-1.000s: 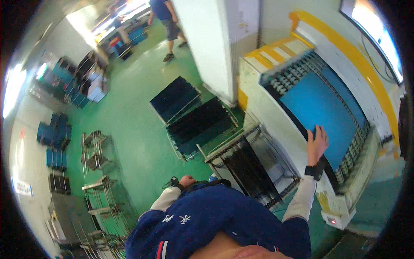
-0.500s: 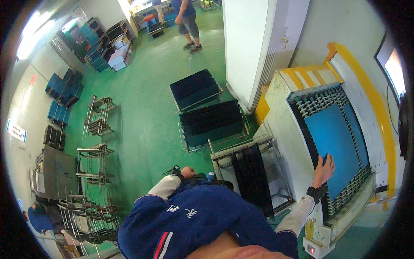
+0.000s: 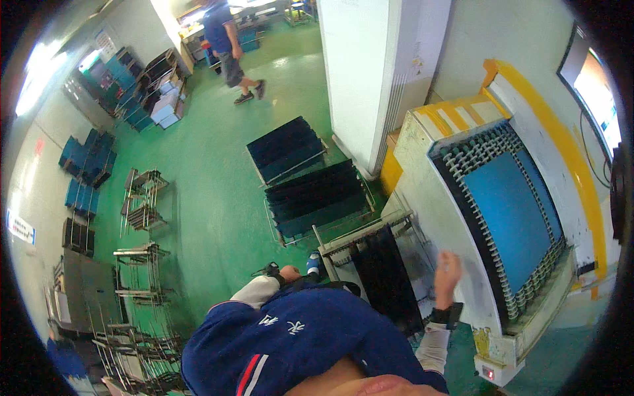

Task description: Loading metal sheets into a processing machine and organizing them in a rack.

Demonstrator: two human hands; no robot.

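A flat blue panel [image 3: 505, 214] lies on the roller conveyor [image 3: 462, 165] of the machine at my right, with a second blue panel [image 3: 538, 191] beside it. My right hand [image 3: 448, 278] is off the panel, in the air between the conveyor and a metal rack. It looks empty, with loosely bent fingers slightly blurred. That rack [image 3: 330, 249] stands close in front of me and holds dark panels [image 3: 386, 274] on edge. My left hand [image 3: 289, 272] is by my waist; its fingers are mostly hidden, and I see nothing in it.
Two more racks of dark panels [image 3: 317, 198] [image 3: 287, 148] stand on the green floor [image 3: 211, 165] ahead. Metal frames [image 3: 142, 264] line the left side. A white pillar [image 3: 360, 72] rises beyond the machine. Another person [image 3: 228, 49] walks at the far end.
My right hand has left the blue panel and moved left toward the near rack. The far person has stepped to the left. The whole view has shifted slightly.
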